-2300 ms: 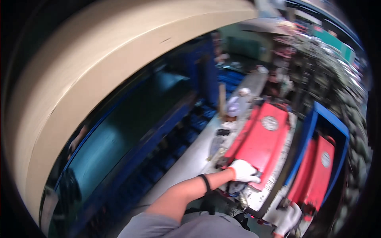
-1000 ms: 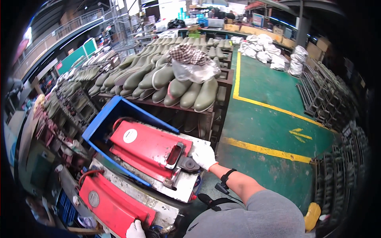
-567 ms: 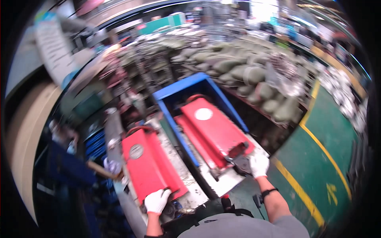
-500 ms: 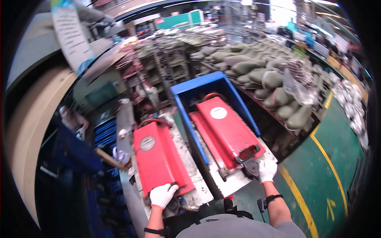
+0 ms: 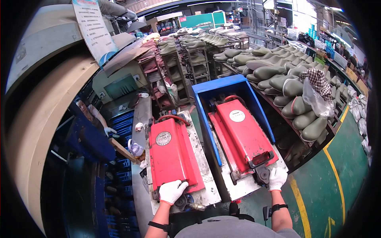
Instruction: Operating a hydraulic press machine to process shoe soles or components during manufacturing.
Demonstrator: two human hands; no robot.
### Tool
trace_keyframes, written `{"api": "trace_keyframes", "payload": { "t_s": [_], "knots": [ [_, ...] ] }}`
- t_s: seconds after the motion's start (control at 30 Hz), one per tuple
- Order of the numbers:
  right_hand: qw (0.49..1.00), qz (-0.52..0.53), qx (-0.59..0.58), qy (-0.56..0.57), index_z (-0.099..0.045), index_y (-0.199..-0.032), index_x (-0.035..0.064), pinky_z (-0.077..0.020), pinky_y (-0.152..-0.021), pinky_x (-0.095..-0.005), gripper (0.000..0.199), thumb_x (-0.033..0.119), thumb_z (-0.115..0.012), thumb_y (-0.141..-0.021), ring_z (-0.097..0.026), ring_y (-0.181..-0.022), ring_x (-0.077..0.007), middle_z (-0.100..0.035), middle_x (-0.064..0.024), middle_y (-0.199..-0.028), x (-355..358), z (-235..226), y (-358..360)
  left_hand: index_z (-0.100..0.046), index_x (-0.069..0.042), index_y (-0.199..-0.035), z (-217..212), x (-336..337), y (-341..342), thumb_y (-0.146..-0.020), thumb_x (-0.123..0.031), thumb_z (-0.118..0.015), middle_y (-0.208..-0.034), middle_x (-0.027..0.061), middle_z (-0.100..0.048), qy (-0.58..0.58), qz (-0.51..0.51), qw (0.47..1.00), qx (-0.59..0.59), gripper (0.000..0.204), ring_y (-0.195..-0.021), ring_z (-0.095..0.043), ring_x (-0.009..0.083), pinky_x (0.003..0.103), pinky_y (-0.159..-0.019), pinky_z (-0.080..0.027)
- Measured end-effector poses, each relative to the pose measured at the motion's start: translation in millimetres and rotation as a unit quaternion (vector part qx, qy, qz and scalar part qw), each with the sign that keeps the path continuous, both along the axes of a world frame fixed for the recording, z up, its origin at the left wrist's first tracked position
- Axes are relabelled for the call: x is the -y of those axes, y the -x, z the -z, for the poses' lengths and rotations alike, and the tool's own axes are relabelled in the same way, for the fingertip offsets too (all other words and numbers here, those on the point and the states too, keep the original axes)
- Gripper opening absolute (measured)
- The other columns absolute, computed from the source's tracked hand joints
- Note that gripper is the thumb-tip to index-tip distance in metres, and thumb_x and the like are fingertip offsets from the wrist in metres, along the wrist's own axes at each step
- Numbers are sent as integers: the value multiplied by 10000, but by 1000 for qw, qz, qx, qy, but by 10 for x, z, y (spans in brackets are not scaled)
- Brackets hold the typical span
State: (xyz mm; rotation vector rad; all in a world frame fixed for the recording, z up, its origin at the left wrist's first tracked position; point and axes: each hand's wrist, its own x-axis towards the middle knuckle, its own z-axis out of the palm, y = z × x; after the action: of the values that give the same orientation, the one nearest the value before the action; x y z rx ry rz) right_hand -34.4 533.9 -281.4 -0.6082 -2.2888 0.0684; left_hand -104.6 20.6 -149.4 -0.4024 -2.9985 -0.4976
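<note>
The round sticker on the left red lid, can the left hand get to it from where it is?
Probably yes. The left hand rests on the near edge of the left red lid, and nothing lies on the lid before the round sticker.

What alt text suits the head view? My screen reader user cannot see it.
A person's white-gloved left hand rests on the near end of a flat red metal press mould, while the gloved right hand grips the dark handle of a second red mould. Racks of olive-green rubber boots stand behind.
</note>
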Motion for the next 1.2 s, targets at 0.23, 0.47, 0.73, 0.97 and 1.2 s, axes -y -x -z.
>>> {"api": "trace_keyframes", "payload": {
  "t_s": [0.23, 0.47, 0.73, 0.97, 1.2],
  "knots": [
    [1000, -1, -3, 10, -598, -779, 90, -439, -729, -497, 221, 274, -647, -892, -599, -778, -369, -600, -136, -761, -17, 23, 3, -697, -120, -764, -13, -18, -14, -975, -569, -577, -714, 153, -682, 4, -6, 1000, 3, 511, -673, -689, 364, 467, -623, -535],
    [1000, 6, -5, -6, -596, -793, 98, -439, -728, -491, 212, 278, -650, -893, -597, -790, -361, -601, -130, -777, -20, 42, 4, -693, -117, -758, 6, -32, -24, -983, -538, -573, -712, 156, -676, -5, -7, 1000, -8, 492, -667, -685, 361, 462, -625, -534],
    [1000, -1, -8, 9, -593, -779, 99, -439, -729, -486, 212, 270, -651, -889, -592, -787, -353, -595, -125, -764, -19, 37, 4, -694, -131, -760, 38, -42, -28, -987, -468, -592, -699, 141, -667, -13, -3, 999, -33, 419, -644, -675, 348, 449, -605, -529],
    [1000, -2, -10, -5, -589, -766, 97, -438, -723, -492, 212, 258, -648, -892, -590, -787, -353, -594, -127, -764, -5, 24, 6, -685, -134, -770, 63, -38, -56, -1001, -382, -577, -698, 112, -660, 25, 52, 992, -111, 355, -623, -661, 320, 425, -592, -511],
    [999, -10, 42, 6, -619, -765, 75, -472, -694, -531, 266, 286, -630, -927, -623, -757, -393, -623, -160, -767, 31, -160, -19, -718, -32, -1019, 151, -282, 28, -944, -126, -706, -819, 88, -719, -530, -157, 833, -28, 121, -714, -697, 225, 354, -680, -546]
  ]
}}
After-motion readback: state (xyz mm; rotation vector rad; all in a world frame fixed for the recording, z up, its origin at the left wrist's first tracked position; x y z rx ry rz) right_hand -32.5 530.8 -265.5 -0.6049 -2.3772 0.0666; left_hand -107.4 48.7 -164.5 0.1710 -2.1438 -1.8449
